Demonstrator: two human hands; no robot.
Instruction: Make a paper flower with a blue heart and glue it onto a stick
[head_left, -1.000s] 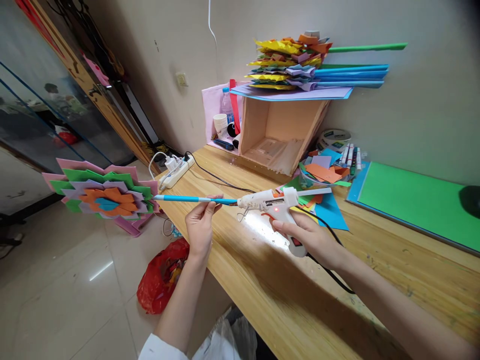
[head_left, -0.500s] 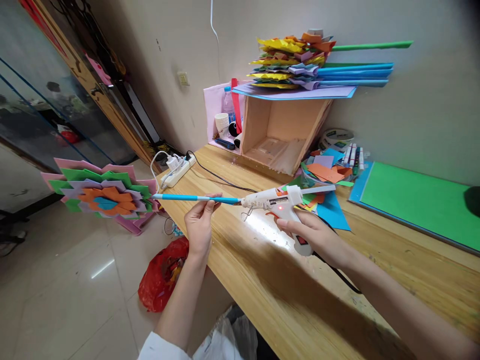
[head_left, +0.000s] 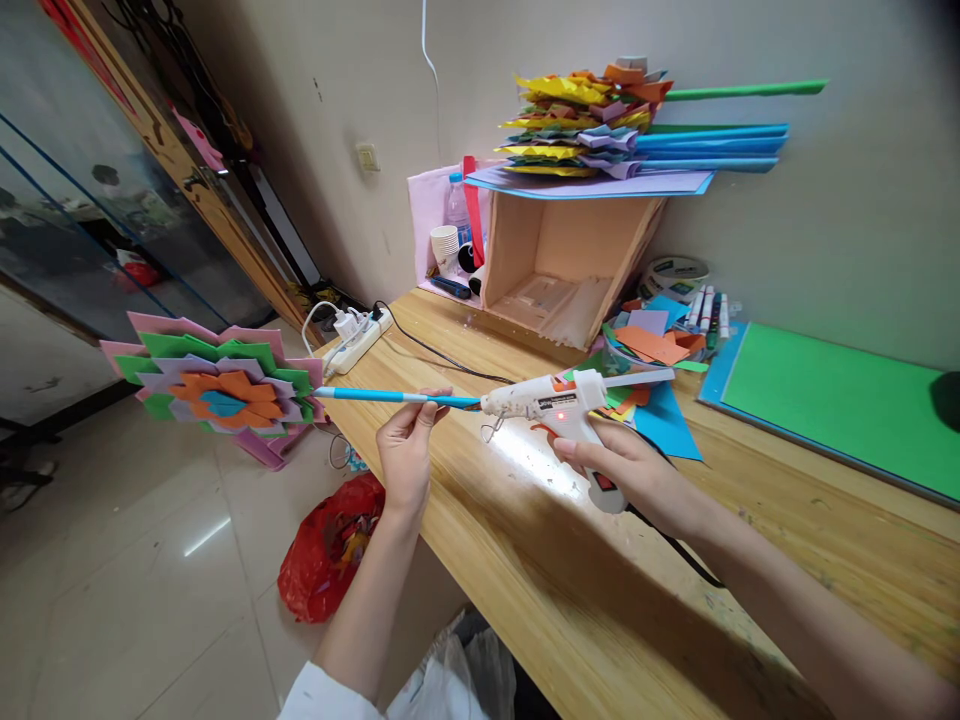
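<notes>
My left hand (head_left: 406, 450) pinches a thin blue paper stick (head_left: 364, 395) near its right end. A layered paper flower (head_left: 217, 380) in pink, green, lilac, orange and blue is at the stick's far left end, out past the table edge. My right hand (head_left: 626, 462) is wrapped round the handle of a white hot glue gun (head_left: 536, 398) with a red light lit and a glue stick (head_left: 641, 378) poking out of its back. The gun's nozzle meets the right end of the paper stick; whether glue comes out I cannot see.
A power strip (head_left: 360, 340) lies at the table's left edge. Behind stands an open box (head_left: 570, 240) with paper flowers (head_left: 577, 130) stacked on top. Paper scraps (head_left: 652, 345) and markers (head_left: 705, 310) are right of it, beside green sheets (head_left: 840, 400). A red plastic bag (head_left: 311, 570) sits on the floor.
My left hand has moved slightly right, carrying the stick and flower with it. The glue gun stays almost in place.
</notes>
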